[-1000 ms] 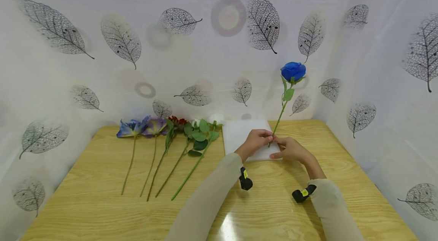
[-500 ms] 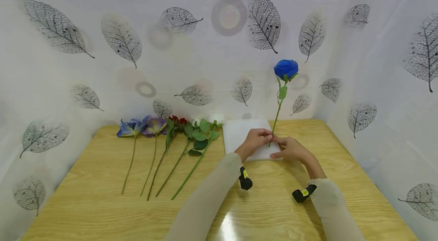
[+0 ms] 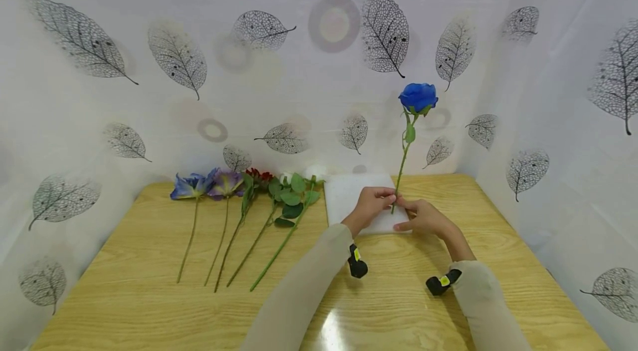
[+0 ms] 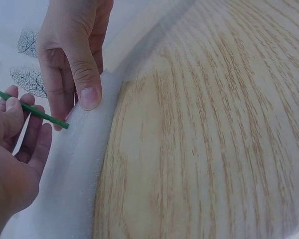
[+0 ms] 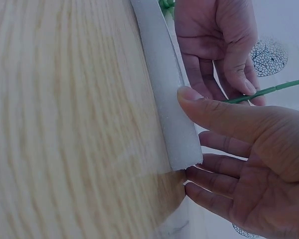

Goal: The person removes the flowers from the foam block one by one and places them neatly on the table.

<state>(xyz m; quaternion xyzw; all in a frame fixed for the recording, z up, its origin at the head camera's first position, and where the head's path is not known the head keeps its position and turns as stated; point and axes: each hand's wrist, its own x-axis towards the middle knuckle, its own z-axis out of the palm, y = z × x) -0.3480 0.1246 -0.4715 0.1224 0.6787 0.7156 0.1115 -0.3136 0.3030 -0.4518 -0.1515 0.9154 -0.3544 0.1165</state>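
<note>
My left hand (image 3: 370, 206) pinches the lower stem of a blue rose (image 3: 417, 98) between thumb and fingers. The flower stands high above the hands, its stem leaning a little right. In the left wrist view the green stem's cut end (image 4: 64, 124) juts past the fingers, over the white foam board (image 4: 72, 199) and close to the other hand's fingertips. My right hand (image 3: 427, 218) grips the board's near right corner. In the right wrist view its thumb (image 5: 192, 93) lies on the foam's edge while the other fingers (image 5: 214, 181) touch the side.
Left of the board, several flowers lie in a row on the wooden table (image 3: 149, 306): a blue one (image 3: 189, 187), a purple one (image 3: 226, 185), a red one (image 3: 260, 175) and white ones (image 3: 315, 173). A leaf-printed curtain (image 3: 319, 79) surrounds the table's back and sides.
The rose's head has swung left and risen slightly, so its stem stands more upright. Both hands have stayed almost in place.
</note>
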